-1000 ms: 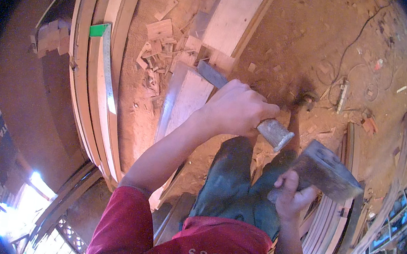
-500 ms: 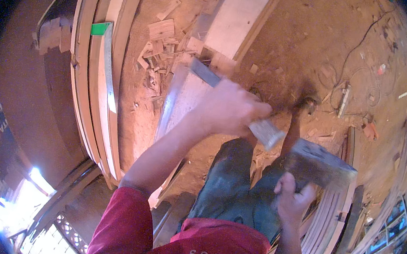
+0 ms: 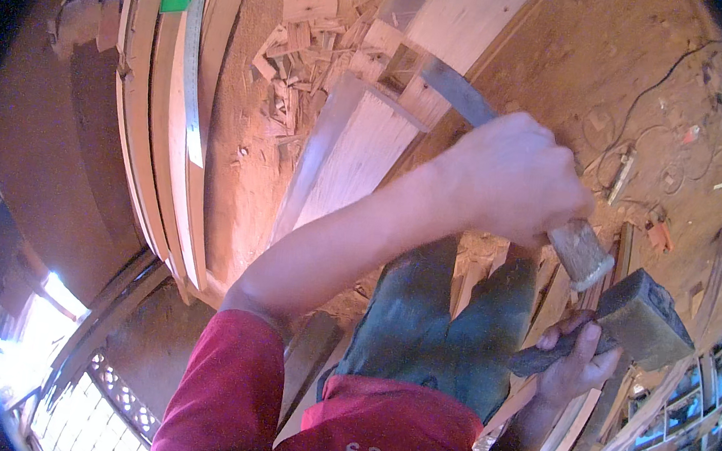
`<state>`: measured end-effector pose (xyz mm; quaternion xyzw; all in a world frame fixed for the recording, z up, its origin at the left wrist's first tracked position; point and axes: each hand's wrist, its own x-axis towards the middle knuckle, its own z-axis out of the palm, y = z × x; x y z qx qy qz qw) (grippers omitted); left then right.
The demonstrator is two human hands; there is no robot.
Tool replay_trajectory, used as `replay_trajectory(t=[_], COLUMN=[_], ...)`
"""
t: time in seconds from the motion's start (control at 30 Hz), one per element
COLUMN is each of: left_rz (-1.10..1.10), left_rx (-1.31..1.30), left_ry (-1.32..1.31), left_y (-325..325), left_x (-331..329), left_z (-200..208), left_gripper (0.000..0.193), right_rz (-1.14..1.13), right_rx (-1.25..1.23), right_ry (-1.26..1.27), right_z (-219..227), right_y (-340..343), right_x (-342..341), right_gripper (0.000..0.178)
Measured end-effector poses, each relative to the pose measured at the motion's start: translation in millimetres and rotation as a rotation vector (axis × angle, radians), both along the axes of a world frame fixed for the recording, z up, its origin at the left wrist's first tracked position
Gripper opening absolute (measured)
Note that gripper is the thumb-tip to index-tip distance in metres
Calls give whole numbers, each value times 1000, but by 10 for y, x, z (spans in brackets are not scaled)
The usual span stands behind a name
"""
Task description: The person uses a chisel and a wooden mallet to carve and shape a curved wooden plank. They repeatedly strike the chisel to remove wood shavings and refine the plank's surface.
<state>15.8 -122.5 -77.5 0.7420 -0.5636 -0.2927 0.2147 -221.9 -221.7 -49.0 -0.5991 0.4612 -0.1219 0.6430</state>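
My left hand (image 3: 515, 179) is wrapped round a chisel (image 3: 462, 95). The flat metal blade slants up and left to the edge of a square cut hole (image 3: 402, 68) in a pale timber plank (image 3: 361, 131); whether the tip touches the wood I cannot tell. Below the fist, the chisel's worn wooden handle end sticks out towards a wooden mallet (image 3: 649, 324). Closed on that mallet's short handle is my right hand (image 3: 577, 360), close to my right thigh. The blocky mallet head is apart from the chisel handle.
Wood chips and offcuts (image 3: 295, 48) lie left of the plank. Long boards (image 3: 169, 114) stand at the left, with a green-handled try square (image 3: 188, 64) on them. A black cable (image 3: 657, 84) crosses the dirt floor at the right. More boards (image 3: 612, 402) lie beside my right arm.
My left hand has moved right with the chisel, its tip shifting to the right side of the hole. My right hand has moved right with the mallet, which has turned.
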Motion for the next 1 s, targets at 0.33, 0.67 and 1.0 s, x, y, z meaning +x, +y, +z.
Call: replay_trajectory(t=[0.33, 0.67, 1.0], left_rz=[-9, -1, -32], left_rx=[-1, -71, 11], left_ry=[13, 23, -24], left_y=[70, 99, 147], left_x=[125, 101, 188], left_z=[18, 18, 3], left_gripper=[27, 15, 25], right_rz=[9, -42, -59], right_rx=[78, 19, 63], right_ry=[-3, -160, -109], right_z=[131, 183, 142], right_y=[275, 344, 372], right_x=[62, 110, 114], right_gripper=[36, 40, 29])
